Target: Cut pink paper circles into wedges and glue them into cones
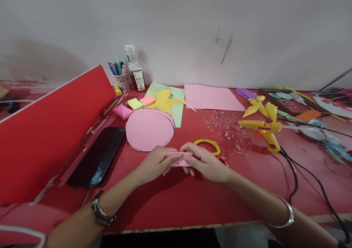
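Observation:
Between my two hands is a small folded piece of pink paper or foam sheet [182,161], held above the front of the red table. My left hand [158,162] pinches its left end with the thumb on top. At the other end, my right hand [205,162] grips it with thumb and fingers. Just behind my right hand lie scissors with yellow handles [217,147], partly covered by it. A large pink oval cut-out [150,128] with dark outline marks lies flat beyond my left hand.
A yellow glue gun [264,128] with a lit orange light and cords lies right, near yellow carrot-like shapes [260,108]. A black phone [97,158] and a red board [55,130] are left. Pink sheet [213,97], pen cup [121,80] and bottle [136,73] stand along the wall.

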### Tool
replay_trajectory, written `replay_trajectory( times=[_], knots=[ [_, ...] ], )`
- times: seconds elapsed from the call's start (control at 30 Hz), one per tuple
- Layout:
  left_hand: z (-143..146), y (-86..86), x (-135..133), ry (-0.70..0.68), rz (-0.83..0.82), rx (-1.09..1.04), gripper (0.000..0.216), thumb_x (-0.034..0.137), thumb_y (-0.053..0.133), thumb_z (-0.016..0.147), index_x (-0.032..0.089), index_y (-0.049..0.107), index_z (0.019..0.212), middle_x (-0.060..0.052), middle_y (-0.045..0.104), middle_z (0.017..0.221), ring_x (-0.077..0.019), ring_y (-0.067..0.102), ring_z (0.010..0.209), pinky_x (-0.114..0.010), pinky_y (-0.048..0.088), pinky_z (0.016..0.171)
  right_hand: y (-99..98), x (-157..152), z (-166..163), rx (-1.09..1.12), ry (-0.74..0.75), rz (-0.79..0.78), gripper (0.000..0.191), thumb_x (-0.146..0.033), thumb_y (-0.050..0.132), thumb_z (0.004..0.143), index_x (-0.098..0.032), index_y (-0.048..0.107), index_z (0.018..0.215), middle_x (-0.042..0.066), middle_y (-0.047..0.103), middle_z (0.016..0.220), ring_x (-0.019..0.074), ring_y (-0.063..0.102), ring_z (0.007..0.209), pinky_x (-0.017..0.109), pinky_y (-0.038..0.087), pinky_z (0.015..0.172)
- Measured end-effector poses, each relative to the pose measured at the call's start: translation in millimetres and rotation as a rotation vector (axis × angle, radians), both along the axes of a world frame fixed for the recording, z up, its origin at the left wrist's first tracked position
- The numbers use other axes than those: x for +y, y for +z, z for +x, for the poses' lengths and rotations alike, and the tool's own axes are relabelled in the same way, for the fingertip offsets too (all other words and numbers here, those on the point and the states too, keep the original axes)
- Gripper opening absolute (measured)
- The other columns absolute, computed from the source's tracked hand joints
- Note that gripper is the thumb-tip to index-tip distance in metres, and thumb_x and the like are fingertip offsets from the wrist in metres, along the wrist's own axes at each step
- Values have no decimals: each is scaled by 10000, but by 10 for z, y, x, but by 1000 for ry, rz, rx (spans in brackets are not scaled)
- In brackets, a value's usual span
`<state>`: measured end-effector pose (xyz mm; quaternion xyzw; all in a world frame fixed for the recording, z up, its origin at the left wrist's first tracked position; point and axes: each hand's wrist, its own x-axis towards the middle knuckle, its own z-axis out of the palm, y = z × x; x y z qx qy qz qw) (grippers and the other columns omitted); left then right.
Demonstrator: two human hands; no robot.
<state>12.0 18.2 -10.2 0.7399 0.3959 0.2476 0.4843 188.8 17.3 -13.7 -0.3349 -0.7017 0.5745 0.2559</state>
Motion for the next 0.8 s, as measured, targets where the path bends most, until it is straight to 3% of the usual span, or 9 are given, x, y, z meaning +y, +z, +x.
replay_trajectory(
  times=[0.13, 0.3, 0.43, 0.57, 0.7, 0.8],
  knots=[
    [43, -55, 9, 54, 167, 59, 436, 406, 335, 852, 177, 480, 511, 57, 405, 402, -87, 397, 418, -202, 279, 480, 1, 28, -7, -129, -11, 89, 106, -252, 428, 855, -171, 438, 788, -38, 529, 605, 58, 494, 482, 179, 390, 466],
    [43, -100, 64, 75, 326, 134, 411, 387, 372, 836, 178, 427, 487, 50, 393, 442, -92, 373, 457, -213, 230, 482, 11, 3, -10, -199, -14, 147, 183, -199, 340, 871, -171, 442, 722, -42, 519, 559, 49, 461, 408, 169, 372, 429],
    [36, -96, 43, -19, 250, 109, 449, 412, 324, 838, 174, 374, 459, 41, 383, 438, -86, 359, 444, -214, 229, 471, 39, -9, -11, -218, 10, 173, 225, -204, 328, 863, -170, 453, 680, -58, 468, 497, 40, 378, 346, 162, 310, 380],
    [58, -85, -21, 35, 234, 117, 499, 470, 289, 846, 181, 326, 441, 41, 330, 417, -86, 320, 420, -226, 196, 444, 52, 28, -27, -185, 7, 271, 264, -230, 381, 844, -175, 420, 589, -55, 431, 458, 54, 390, 420, 173, 316, 442],
    [40, -57, -22, 54, 206, -23, 535, 509, 250, 848, 185, 360, 437, 36, 355, 382, -90, 359, 396, -219, 250, 449, 103, 75, -77, -154, -44, 167, 314, -376, 452, 810, -175, 411, 573, -61, 398, 446, 56, 359, 422, 178, 296, 428],
    [-5, -27, 9, 20, 47, -177, 567, 582, 247, 816, 179, 442, 469, 31, 395, 362, -91, 390, 367, -212, 295, 438, 200, 101, -121, -168, 39, 119, 418, -477, 382, 830, -160, 449, 566, -39, 426, 467, 56, 375, 422, 182, 300, 421]
  ],
)
